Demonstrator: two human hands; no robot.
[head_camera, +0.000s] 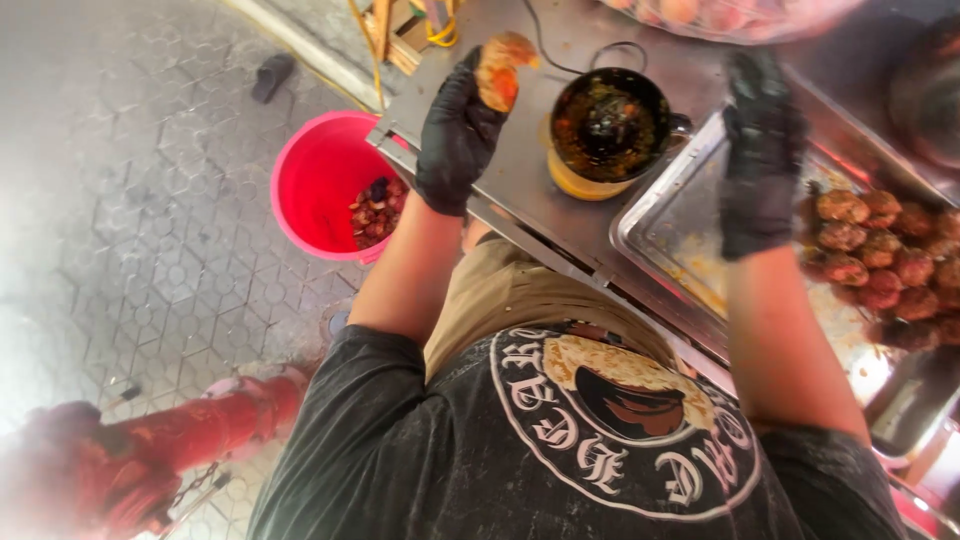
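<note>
Head view: bun (503, 68) in left hand (458, 135)

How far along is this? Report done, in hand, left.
Done: a batch of browned pieces lies on the tray; scraps sit in the red bucket. In hand: left hand holds one browned piece; right hand hovers empty. Left: likely more, part of the tray is bare.
</note>
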